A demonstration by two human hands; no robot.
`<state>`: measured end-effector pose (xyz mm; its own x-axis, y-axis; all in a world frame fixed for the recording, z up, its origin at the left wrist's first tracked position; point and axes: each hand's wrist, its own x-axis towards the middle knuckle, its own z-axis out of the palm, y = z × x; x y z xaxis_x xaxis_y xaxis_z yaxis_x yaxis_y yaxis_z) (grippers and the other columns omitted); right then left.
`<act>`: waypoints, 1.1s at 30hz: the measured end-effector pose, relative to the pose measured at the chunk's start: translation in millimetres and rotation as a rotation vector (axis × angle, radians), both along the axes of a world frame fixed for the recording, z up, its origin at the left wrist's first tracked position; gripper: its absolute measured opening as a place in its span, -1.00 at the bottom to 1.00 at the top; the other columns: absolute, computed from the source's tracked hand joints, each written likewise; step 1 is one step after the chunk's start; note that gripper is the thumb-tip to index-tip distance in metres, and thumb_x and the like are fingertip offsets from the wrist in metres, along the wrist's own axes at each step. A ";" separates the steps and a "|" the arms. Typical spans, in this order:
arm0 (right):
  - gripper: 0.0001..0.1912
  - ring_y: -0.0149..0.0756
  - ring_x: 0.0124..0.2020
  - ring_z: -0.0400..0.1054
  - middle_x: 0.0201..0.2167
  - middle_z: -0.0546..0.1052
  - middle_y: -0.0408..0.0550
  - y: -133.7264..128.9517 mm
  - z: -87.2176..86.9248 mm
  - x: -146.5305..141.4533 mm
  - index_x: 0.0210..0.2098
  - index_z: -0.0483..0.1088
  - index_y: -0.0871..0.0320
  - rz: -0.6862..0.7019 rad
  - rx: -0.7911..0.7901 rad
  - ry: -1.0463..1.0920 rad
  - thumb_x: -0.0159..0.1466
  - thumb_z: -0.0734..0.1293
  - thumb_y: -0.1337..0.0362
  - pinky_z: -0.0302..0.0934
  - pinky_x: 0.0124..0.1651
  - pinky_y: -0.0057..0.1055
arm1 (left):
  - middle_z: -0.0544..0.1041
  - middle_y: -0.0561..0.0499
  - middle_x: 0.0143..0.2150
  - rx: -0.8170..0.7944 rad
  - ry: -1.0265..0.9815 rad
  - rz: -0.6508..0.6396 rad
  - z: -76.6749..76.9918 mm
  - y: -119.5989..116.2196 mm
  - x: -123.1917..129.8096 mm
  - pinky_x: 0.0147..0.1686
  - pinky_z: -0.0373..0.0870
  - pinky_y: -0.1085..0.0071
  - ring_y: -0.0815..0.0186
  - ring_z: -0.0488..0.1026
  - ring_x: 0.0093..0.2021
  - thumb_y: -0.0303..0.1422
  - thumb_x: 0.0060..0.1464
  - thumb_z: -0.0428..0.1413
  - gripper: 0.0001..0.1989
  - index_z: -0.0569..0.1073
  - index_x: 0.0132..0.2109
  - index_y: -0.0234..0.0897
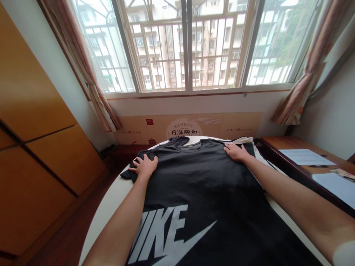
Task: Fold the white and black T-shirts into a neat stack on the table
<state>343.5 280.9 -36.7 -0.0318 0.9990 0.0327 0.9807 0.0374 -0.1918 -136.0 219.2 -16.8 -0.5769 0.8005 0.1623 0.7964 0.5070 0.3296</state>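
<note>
A black T-shirt (199, 177) with large grey NIKE lettering and a swoosh lies spread out, its collar toward the window and its lower end running out of view at the bottom. My left hand (144, 165) rests with spread fingers on the shirt's left sleeve area. On the right shoulder of the shirt lies my right hand (235, 151), palm down, its fingers stretched out. Neither hand grips the cloth. More dark fabric (179, 141) shows beyond the collar, and a whitish cloth (244, 140) sticks out past the right shoulder.
The shirt is on a round white table (104, 210). To the right stands a brown desk (291, 147) with papers (307, 157) and a pen (318, 166). A wooden cabinet (41, 177) is on the left. Behind are a printed cardboard panel (133, 127) and a barred window (188, 48).
</note>
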 end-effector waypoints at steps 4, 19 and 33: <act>-0.31 0.03 0.58 -0.16 0.57 0.04 0.13 -9.1 13.8 -24.4 0.56 -0.01 0.17 0.010 0.033 -0.054 0.50 -0.04 0.12 -0.44 0.48 0.44 | -0.10 -0.41 0.60 0.033 0.169 -0.234 3.0 -0.8 19.1 0.45 -0.13 -0.27 -0.32 -0.07 0.55 -0.01 0.34 -0.11 -0.17 0.08 0.54 -0.49; -0.34 -0.08 0.61 -0.29 0.61 -0.12 0.05 -5.5 12.7 -108.4 0.56 0.00 0.04 0.203 -0.023 -0.058 0.54 0.03 0.00 -0.51 0.51 0.33 | -0.06 -0.10 0.62 -0.155 0.248 -0.640 -5.8 1.1 42.9 0.51 -0.19 -0.06 0.02 -0.10 0.60 0.05 0.42 -0.25 -0.26 0.05 0.58 -0.17; -0.29 -0.01 0.59 -0.17 0.58 0.01 0.06 -2.3 -2.8 -0.7 0.57 -0.02 0.14 0.010 -0.037 0.018 0.54 -0.09 -0.01 -0.35 0.54 0.24 | -0.01 -0.15 0.61 -0.119 0.269 -0.611 -9.9 -0.7 45.0 0.50 -0.12 -0.09 0.00 -0.04 0.58 -0.04 0.47 -0.24 -0.31 0.09 0.57 -0.27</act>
